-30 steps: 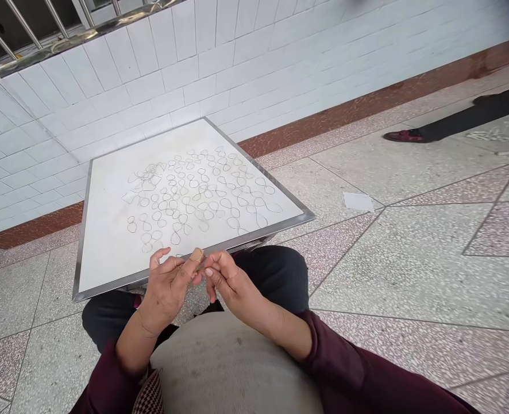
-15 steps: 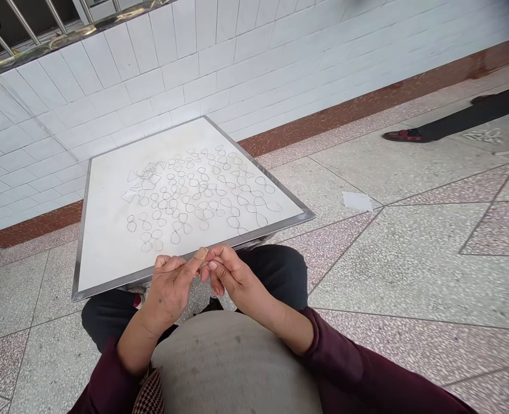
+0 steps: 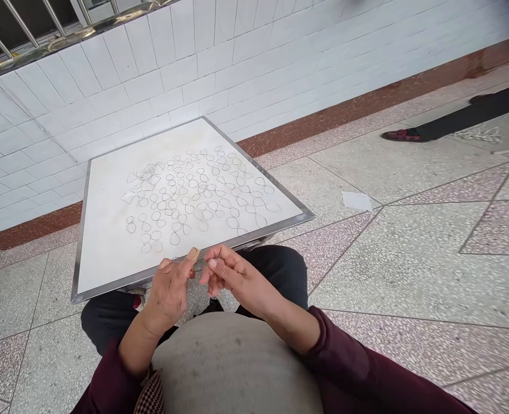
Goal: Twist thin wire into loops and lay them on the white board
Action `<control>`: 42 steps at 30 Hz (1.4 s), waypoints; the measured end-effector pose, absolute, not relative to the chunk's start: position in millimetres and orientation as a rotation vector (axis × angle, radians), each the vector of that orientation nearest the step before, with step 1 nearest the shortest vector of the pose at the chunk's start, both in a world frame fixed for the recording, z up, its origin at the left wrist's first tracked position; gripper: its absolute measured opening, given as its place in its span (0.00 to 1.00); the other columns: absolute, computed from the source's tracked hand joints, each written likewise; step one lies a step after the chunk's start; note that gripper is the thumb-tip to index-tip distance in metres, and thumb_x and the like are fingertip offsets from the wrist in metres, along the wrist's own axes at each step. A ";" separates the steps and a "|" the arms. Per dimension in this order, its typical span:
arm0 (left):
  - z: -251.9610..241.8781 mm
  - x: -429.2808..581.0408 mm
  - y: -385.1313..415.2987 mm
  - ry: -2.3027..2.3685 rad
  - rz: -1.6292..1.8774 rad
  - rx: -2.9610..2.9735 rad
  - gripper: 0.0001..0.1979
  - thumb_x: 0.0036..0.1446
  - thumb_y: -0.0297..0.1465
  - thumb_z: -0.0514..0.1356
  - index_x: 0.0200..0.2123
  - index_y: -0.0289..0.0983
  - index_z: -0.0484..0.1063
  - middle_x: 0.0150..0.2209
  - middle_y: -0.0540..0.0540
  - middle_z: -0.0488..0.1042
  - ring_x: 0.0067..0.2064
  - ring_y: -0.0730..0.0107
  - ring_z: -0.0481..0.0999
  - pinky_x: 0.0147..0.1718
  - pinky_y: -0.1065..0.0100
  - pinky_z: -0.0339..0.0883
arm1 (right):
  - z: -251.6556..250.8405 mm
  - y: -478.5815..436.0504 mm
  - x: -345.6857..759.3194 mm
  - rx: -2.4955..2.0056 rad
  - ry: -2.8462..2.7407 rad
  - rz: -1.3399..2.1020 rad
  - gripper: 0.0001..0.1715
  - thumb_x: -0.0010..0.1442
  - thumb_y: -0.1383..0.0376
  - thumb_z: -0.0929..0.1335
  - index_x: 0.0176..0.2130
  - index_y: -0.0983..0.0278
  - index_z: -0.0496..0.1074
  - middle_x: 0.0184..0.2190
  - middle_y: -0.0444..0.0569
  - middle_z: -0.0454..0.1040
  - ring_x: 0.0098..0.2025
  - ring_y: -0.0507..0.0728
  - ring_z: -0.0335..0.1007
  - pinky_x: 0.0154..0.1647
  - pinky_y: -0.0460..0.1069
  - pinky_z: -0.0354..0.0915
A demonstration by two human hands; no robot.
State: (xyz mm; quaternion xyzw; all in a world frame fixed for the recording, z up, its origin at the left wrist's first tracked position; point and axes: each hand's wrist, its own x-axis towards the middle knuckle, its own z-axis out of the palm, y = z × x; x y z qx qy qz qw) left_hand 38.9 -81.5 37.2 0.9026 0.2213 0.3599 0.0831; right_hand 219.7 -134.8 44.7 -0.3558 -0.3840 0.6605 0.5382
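My left hand [image 3: 170,290], with a tan bandage [image 3: 193,253] round the thumb tip, is closed in a pinch just over the near edge of the white-topped table [image 3: 108,253]. Beside it, my right hand [image 3: 243,282] pinches thumb against forefinger, the other fingers curled. A short stretch of thin dark wire shows faintly between the two hands; most of it is hidden by the fingers. On the tabletop lie many thin wire loops [image 3: 181,227], twisted into figure eights. A tangled heap of bent wires [image 3: 151,172] is at the far left of them.
The table has a metal rim [image 3: 263,168] and stands close to a white tiled wall [image 3: 159,80]. My knees are under its near edge. A white paper [image 3: 357,200] lies on the speckled floor, and another person's leg and shoe [image 3: 405,135] are at the right.
My hands have moved slightly apart, where before the fingertips met. The left hand has shifted a little to the left. The loops on the table look the same.
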 end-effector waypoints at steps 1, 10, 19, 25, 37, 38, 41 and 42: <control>37.0 38.3 -80.9 0.656 1.063 2.692 0.32 0.65 0.19 0.47 0.69 0.40 0.44 0.32 0.49 0.76 0.32 0.70 0.74 0.32 0.66 0.60 | 44.7 -134.4 221.1 -0.868 -0.905 1.614 0.15 0.66 0.52 0.65 0.39 0.62 0.64 0.28 0.44 0.77 0.23 0.49 0.70 0.28 0.46 0.66; 32.8 35.9 -78.3 0.628 1.028 2.665 0.31 0.66 0.20 0.47 0.69 0.42 0.46 0.31 0.50 0.76 0.30 0.70 0.73 0.31 0.66 0.61 | 34.0 -129.3 225.8 -0.738 -0.715 1.867 0.14 0.61 0.56 0.71 0.36 0.65 0.76 0.25 0.42 0.70 0.27 0.47 0.63 0.30 0.43 0.60; 28.4 44.0 -86.2 0.925 1.116 2.274 0.27 0.68 0.26 0.48 0.68 0.44 0.50 0.32 0.49 0.75 0.25 0.74 0.70 0.30 0.68 0.70 | 27.5 -131.3 207.9 -0.721 -0.688 1.664 0.14 0.62 0.55 0.70 0.36 0.63 0.73 0.22 0.40 0.65 0.24 0.48 0.55 0.26 0.44 0.54; 26.0 45.6 -86.8 1.055 1.217 2.199 0.25 0.68 0.28 0.50 0.67 0.43 0.53 0.33 0.49 0.77 0.28 0.74 0.73 0.33 0.67 0.73 | 25.8 -134.4 197.5 -0.759 -0.803 1.531 0.14 0.65 0.53 0.66 0.38 0.61 0.68 0.28 0.41 0.67 0.30 0.50 0.64 0.36 0.48 0.63; 23.3 48.8 -86.1 1.035 1.287 2.105 0.24 0.68 0.30 0.52 0.65 0.43 0.57 0.37 0.48 0.80 0.35 0.73 0.80 0.37 0.69 0.76 | 22.1 -134.6 193.3 -0.720 -0.915 1.379 0.11 0.68 0.55 0.63 0.41 0.60 0.66 0.33 0.45 0.67 0.37 0.53 0.67 0.43 0.52 0.67; 22.6 48.9 -86.3 1.046 1.286 2.090 0.23 0.68 0.30 0.52 0.65 0.43 0.58 0.37 0.48 0.80 0.35 0.73 0.80 0.37 0.69 0.77 | 21.1 -134.2 193.2 -0.720 -0.919 1.375 0.11 0.68 0.55 0.63 0.41 0.60 0.66 0.33 0.45 0.67 0.37 0.53 0.67 0.44 0.52 0.67; 22.2 49.6 -86.7 1.046 1.279 2.058 0.23 0.67 0.30 0.52 0.64 0.43 0.59 0.38 0.47 0.80 0.35 0.72 0.80 0.37 0.68 0.77 | 17.9 -133.0 193.1 -0.688 -0.938 1.362 0.10 0.69 0.57 0.62 0.41 0.59 0.66 0.34 0.44 0.67 0.38 0.53 0.68 0.46 0.53 0.66; 22.7 50.1 -86.8 1.038 1.278 2.055 0.23 0.67 0.29 0.52 0.64 0.43 0.59 0.39 0.47 0.80 0.36 0.72 0.80 0.38 0.68 0.77 | 17.2 -132.7 193.2 -0.674 -0.943 1.357 0.09 0.70 0.57 0.62 0.41 0.59 0.67 0.34 0.44 0.67 0.39 0.53 0.68 0.47 0.53 0.66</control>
